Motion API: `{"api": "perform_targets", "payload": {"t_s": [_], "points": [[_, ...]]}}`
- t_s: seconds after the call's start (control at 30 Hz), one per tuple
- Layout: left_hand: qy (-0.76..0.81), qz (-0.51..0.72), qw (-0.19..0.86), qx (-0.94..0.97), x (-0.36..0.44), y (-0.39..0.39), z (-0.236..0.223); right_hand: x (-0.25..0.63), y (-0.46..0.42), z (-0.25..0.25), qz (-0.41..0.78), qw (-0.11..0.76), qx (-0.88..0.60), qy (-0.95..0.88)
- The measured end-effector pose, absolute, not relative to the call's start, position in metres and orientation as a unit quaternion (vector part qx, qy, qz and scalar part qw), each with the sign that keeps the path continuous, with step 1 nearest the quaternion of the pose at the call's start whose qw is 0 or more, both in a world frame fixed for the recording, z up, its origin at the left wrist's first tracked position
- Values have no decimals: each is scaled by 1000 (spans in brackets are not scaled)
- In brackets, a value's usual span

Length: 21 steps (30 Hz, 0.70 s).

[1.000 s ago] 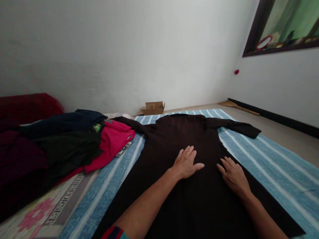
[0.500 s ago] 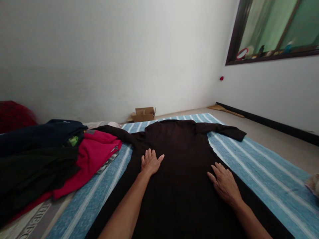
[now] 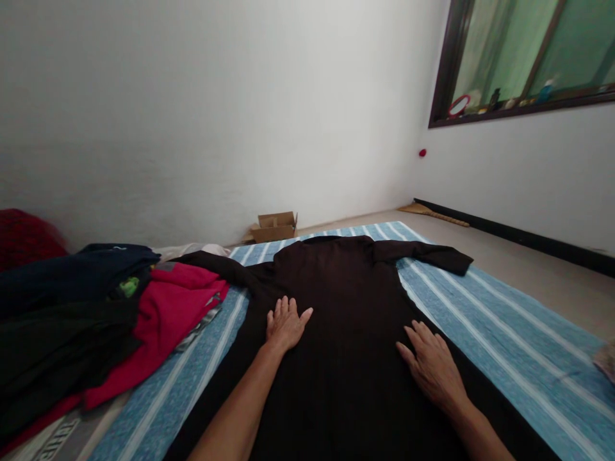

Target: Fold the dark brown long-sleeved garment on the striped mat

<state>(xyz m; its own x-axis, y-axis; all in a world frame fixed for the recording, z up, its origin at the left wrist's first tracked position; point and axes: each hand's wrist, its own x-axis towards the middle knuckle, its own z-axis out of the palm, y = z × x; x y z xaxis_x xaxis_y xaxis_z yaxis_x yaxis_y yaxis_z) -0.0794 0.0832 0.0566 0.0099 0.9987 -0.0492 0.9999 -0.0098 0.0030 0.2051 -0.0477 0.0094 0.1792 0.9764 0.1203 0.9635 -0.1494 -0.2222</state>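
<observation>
A dark brown long-sleeved garment [image 3: 350, 301] lies spread flat on a blue striped cloth [image 3: 485, 333], collar away from me and sleeves out to both sides. My left hand [image 3: 284, 323] rests flat on its left part, fingers apart. My right hand [image 3: 432, 365] presses flat near the garment's right edge, fingers spread. Neither hand holds anything.
A pile of clothes [image 3: 96, 314], dark blue, black and red, lies at the left. A small cardboard box [image 3: 273, 226] stands by the far wall. A dark window frame [image 3: 519, 57] is on the right wall, with bare floor [image 3: 542, 275] below it.
My left hand slid from the garment's middle to its left side. The right hand stayed almost in place. The view shifted a little to the right.
</observation>
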Motion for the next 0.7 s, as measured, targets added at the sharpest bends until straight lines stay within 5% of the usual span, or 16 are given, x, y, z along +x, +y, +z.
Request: {"api": "perform_targets", "payload": {"t_s": [0.27,0.7], "points": [[668,16,-3,744,-39,92,65,203,-48,13,34,124,-759,-639],[505,-10,123,854,88,133,57,201,-44,11,39,122,-758,-640]]}}
